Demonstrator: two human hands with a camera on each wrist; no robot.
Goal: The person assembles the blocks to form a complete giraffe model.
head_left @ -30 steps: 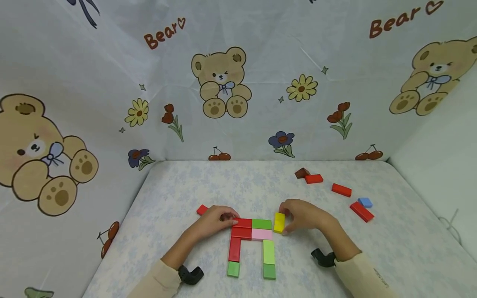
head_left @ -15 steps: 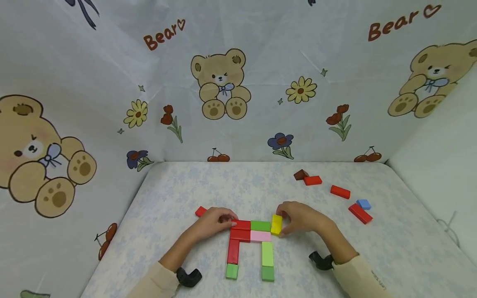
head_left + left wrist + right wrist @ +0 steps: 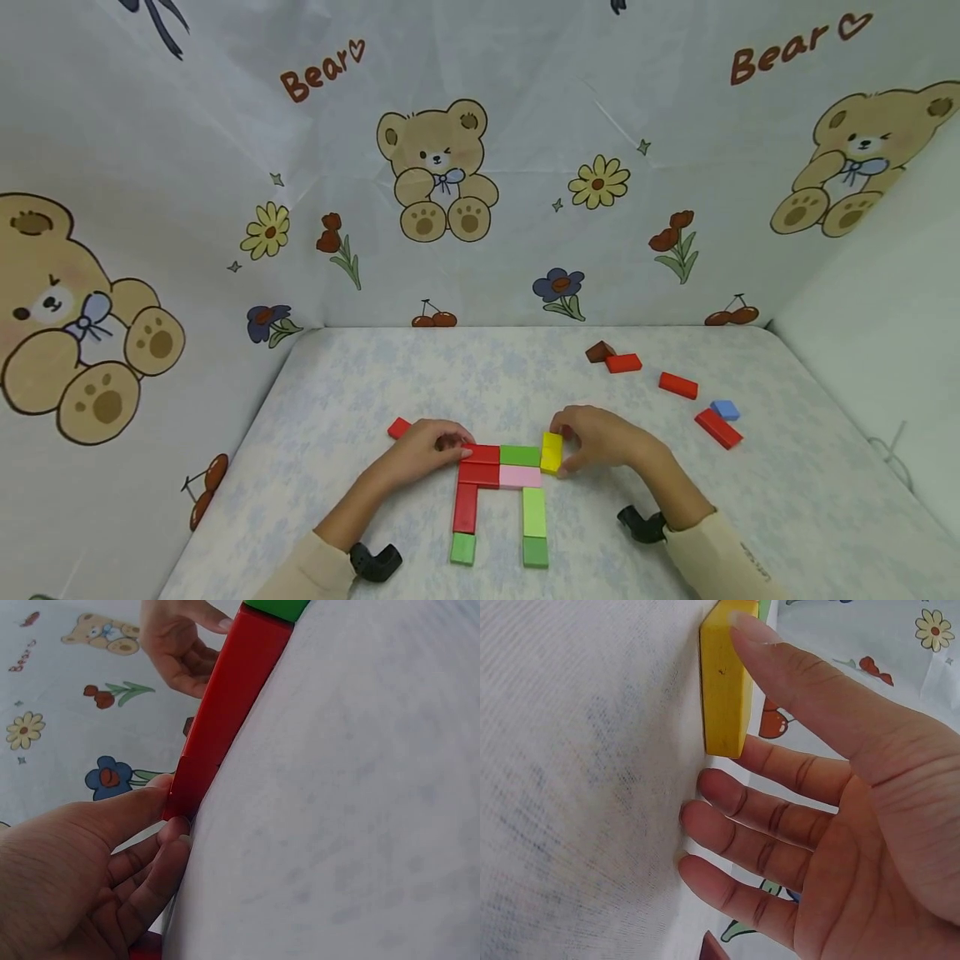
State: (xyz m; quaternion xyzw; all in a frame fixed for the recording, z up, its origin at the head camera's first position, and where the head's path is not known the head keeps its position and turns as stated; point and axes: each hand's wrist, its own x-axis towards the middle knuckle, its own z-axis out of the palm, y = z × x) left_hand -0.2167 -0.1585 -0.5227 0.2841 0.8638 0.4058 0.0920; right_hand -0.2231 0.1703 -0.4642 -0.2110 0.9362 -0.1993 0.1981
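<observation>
Flat on the table lies a figure of blocks. Two red blocks, an upper red block (image 3: 483,454) and a lower red block (image 3: 478,476), sit left of a green block (image 3: 519,456) and a pink block (image 3: 520,477). Below hang two legs: a red block (image 3: 465,509) and a light green block (image 3: 534,512), each ending in a green square. My left hand (image 3: 427,450) pinches the left end of the upper red block (image 3: 229,690), thumb at its top edge. My right hand (image 3: 603,437) holds a yellow block (image 3: 551,452) between thumb and forefinger, upright against the green block's right end.
Behind my left hand lies another red block (image 3: 399,427). Toward the back right are a brown block (image 3: 599,352), several red blocks (image 3: 678,385) and a blue block (image 3: 725,409). A bear-print cloth (image 3: 450,275) hangs at the back. Black wrist mounts (image 3: 377,563) sit at both wrists.
My right hand has slid the yellow block left, closing the gap to the green block. My left hand stays at the upper red block. The head view has shifted slightly.
</observation>
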